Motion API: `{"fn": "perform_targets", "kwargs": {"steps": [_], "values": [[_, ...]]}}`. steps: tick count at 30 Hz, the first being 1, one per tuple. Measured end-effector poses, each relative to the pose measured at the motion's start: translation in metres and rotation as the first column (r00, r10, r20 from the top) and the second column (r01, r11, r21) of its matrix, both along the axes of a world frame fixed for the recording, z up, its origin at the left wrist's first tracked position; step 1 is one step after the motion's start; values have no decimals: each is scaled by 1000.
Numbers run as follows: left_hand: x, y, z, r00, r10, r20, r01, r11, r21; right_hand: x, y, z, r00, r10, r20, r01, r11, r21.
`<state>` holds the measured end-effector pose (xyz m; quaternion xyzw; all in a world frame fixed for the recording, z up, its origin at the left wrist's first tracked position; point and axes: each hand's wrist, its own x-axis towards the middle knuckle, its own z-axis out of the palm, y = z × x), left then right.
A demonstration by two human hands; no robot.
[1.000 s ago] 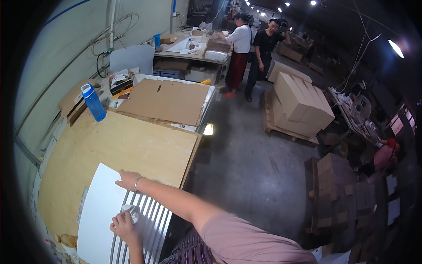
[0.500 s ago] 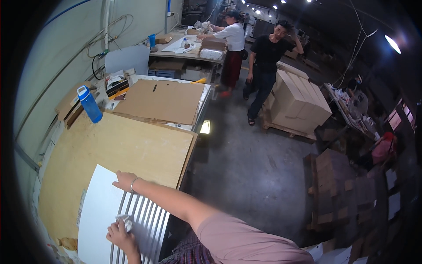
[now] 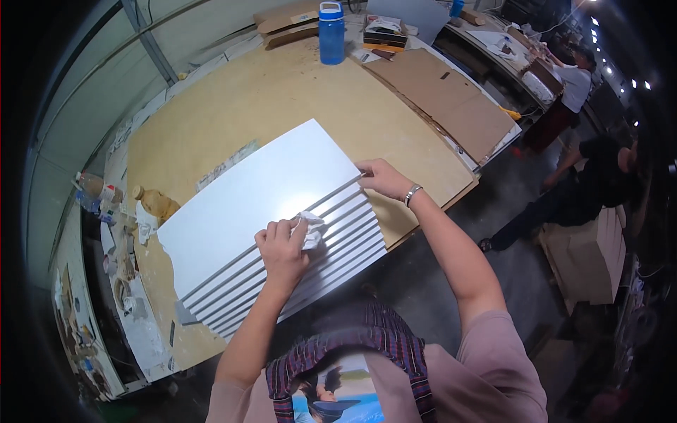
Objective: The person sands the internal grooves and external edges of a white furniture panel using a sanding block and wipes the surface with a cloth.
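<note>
– As the broad, pale-yellow surface [image 3: 240, 120] is stretching across the middle, what's it carrying for us?

– White boards [image 3: 261, 187], right at the near edge in front of the person! They're lying at a slant, and the side closest to the body is showing row after row of narrow parallel strips with grey lines between them.

– And past the surface, off to the far right?

– A brown cardboard sheet [image 3: 441, 102] is lying flat there. Coming down in size, a blue bottle [image 3: 331, 35] with a white-rimmed lid is standing upright near the far edge, and over by the left end of the boards a smaller brownish bottle [image 3: 159, 204] is lying close by.

– Now the hands! Give me the left hand [image 3: 283, 250].

– It's hovering over nothing, my friend: it's resting low over the strips, fingers clamped on a crumpled white wad [image 3: 311, 231]. Cloth or paper, I can't tell.

– And the right hand [image 3: 384, 178]?

– Its fingers are touching the right end of the boards. Whether they're gripping or just pressing, I can't tell. And smallest of all, a thin silvery bracelet [image 3: 412, 194] is circling that wrist!
</note>
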<state>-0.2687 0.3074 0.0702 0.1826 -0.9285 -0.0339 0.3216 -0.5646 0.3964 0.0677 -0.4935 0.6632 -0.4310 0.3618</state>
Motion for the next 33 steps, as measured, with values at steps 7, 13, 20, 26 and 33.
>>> {"fn": "perform_targets", "kwargs": {"steps": [7,13,20,26,33], "values": [[9,-7,-10,1000,-16,0,16,999,41,27,4,26,972,-9,-235,49,985,165],[7,-7,6,999,-32,21,30,994,102,26,-1,-2,879,-48,-474,101,991,86],[131,-68,25,899,357,-253,-293,920,259,26,13,6,913,-142,-383,165,986,29],[255,-103,-10,726,676,-127,-447,604,659,32,7,-2,898,-119,-424,149,988,39],[248,-105,-15,700,699,-147,-469,605,644,39,9,0,854,-165,-493,235,969,82]]}}
